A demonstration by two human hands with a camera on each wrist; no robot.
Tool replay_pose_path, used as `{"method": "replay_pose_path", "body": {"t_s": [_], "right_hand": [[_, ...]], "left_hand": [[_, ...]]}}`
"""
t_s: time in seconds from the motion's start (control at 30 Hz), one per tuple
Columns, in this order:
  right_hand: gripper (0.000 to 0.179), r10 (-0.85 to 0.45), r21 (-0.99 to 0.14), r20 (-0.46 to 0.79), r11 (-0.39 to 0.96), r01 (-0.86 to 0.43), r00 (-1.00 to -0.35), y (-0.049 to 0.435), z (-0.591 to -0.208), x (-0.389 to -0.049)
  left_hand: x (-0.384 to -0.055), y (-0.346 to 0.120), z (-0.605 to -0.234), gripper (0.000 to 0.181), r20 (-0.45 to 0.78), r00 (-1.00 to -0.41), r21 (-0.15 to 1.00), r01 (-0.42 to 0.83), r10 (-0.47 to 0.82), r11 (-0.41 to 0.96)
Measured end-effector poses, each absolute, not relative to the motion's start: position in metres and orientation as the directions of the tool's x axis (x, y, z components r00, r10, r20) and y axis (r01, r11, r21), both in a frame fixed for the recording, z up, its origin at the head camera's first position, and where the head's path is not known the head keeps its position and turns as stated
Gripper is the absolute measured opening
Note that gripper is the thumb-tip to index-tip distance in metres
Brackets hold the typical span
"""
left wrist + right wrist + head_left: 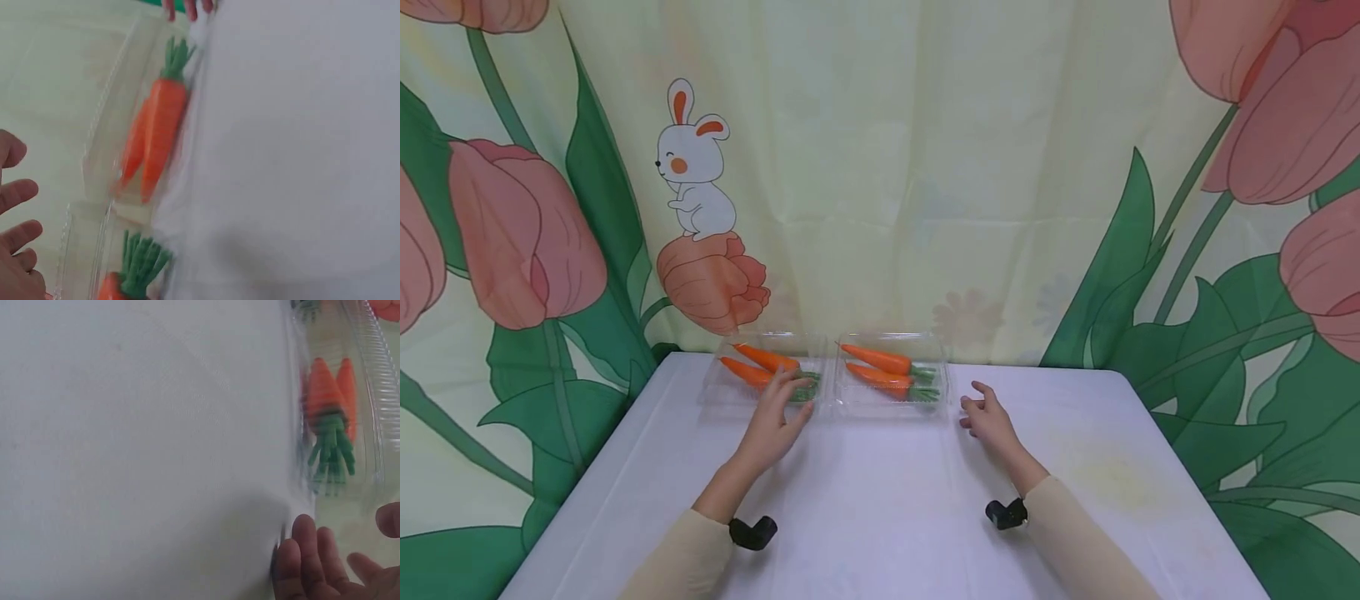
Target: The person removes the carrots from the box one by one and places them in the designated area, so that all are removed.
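Note:
Two clear plastic boxes stand side by side at the table's far edge. Two orange carrots (pixel 765 358) with green tops lie in the left box (pixel 710 398). Two more carrots (pixel 876 358) lie in the right box (pixel 887 411), tips to the left. My left hand (pixel 769 429) reaches over the front right of the left box, fingers spread, partly covering a carrot; contact with the box cannot be made out. Just right of the right box is my right hand (pixel 992 423), its fingers loosely bent and holding nothing. The right wrist view shows its fingers (pixel 309 556) apart from the box.
A white-covered table (pixel 880 500) spreads in front of the boxes. Behind it hangs a curtain (pixel 865 167) printed with tulips and a rabbit, close to the boxes' back sides. A small black device (pixel 752 533) sits at each wrist.

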State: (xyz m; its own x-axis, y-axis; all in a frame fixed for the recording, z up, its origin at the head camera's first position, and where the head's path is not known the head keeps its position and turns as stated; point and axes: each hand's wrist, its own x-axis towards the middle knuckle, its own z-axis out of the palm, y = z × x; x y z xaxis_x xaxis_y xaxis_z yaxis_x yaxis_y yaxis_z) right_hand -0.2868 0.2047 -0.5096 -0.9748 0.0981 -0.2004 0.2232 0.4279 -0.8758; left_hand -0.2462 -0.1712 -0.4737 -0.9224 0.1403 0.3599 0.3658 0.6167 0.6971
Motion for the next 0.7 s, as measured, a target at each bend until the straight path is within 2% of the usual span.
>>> {"method": "replay_pose_path", "body": {"t_s": [0.1, 0.17, 0.23, 0.3, 0.37, 0.43, 0.5, 0.7], "right_hand": [[0.05, 0.086, -0.9, -0.186, 0.384, 0.205, -0.979, 0.198, -0.51, -0.286], [0.046, 0.071, -0.92, -0.175, 0.344, 0.189, -0.982, 0.195, -0.509, -0.285], [0.043, 0.074, -0.933, -0.175, 0.306, 0.189, -0.982, 0.192, -0.508, -0.284], [0.043, 0.078, -0.944, -0.176, 0.269, 0.191, -0.981, 0.189, -0.506, -0.283], [0.044, 0.088, -0.948, -0.181, 0.251, 0.198, -0.98, 0.187, -0.504, -0.282], [0.045, 0.091, -0.951, -0.184, 0.236, 0.201, -0.979, 0.186, -0.502, -0.28], [0.047, 0.084, -0.956, -0.176, 0.223, 0.191, -0.981, 0.184, -0.501, -0.279], [0.051, 0.091, -0.968, -0.156, 0.183, 0.17, -0.984, 0.178, -0.501, -0.273]], "left_hand": [[-0.231, -0.162, -0.478, 0.03, 0.406, -0.911, 0.738, 0.373, 0.072, 0.562], [-0.223, -0.156, -0.479, 0.025, 0.394, -0.919, 0.791, 0.342, 0.006, 0.507], [-0.217, -0.151, -0.479, 0.022, 0.308, -0.949, 0.877, 0.253, -0.073, 0.409], [-0.213, -0.147, -0.477, 0.022, 0.168, -0.976, 0.961, 0.132, -0.137, 0.242], [-0.21, -0.143, -0.475, 0.024, 0.018, -0.986, 0.998, 0.008, -0.166, 0.064], [-0.208, -0.142, -0.475, 0.028, -0.099, -0.983, 0.993, -0.088, -0.153, -0.076], [-0.207, -0.141, -0.475, 0.031, -0.169, -0.978, 0.977, -0.15, -0.119, -0.151], [-0.207, -0.142, -0.479, 0.047, -0.238, -0.971, 0.962, -0.236, 0.001, -0.139]]}}
